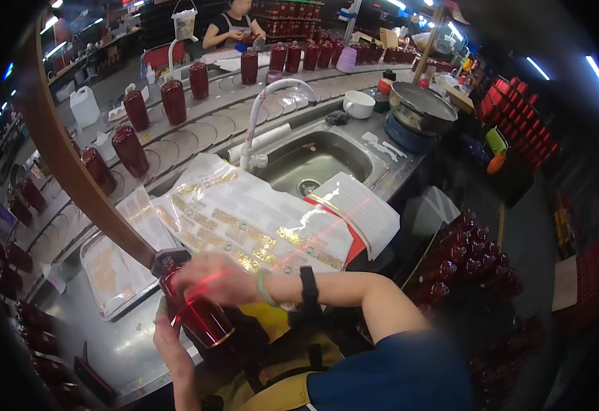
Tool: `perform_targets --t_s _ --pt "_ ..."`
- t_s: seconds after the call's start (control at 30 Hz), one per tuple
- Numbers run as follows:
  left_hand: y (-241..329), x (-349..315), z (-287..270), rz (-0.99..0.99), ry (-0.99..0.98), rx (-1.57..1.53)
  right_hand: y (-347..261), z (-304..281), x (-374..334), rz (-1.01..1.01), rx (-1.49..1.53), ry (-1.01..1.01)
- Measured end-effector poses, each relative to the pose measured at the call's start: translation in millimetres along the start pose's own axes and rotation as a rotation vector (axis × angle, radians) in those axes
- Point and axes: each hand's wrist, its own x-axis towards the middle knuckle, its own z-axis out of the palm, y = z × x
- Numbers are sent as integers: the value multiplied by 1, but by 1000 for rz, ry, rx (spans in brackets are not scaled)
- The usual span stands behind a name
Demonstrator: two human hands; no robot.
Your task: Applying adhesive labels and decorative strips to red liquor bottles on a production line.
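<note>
A shiny dark red glass bottle (pixel 207 323) with a thin gold rim line lies tilted in front of me, its neck end pointing up and left. My left hand (pixel 167 331) grips its left side, with green finger covering visible near the top. Over the upper part of the bottle is my right hand (pixel 212 275), smeared by motion; its fingers cannot be made out clearly. Red light streaks cross that hand. Just beyond lie pale sheets with gold foil-like decals (pixel 245 236). A shallow tray (pixel 118 312) holding a sheet with gold pieces sits to the left.
A metal sink (pixel 327 161) with a white curved tap (pixel 251 123) lies ahead. Red bottles (pixel 174 103) stand along a curving conveyor (pixel 197 130), a brown post (pixel 80 164) rising before it. A co-worker (pixel 234 27) works beyond. More bottles (pixel 474 257) crowd my right side.
</note>
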Motion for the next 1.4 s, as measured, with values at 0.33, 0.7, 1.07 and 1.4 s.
perform_targets --t_s 0.33,0.7,1.07,1.4 --pt "7 43 29 -397 -224 -284 -36 -61 10 273 45 243" --pt "71 -16 -121 -12 326 -184 -46 -78 -38 859 359 495" --pt "23 91 -387 191 1055 398 -43 -41 -28 995 406 262" --pt "-60 225 -471 150 1269 817 -48 -57 22 1045 53 222"
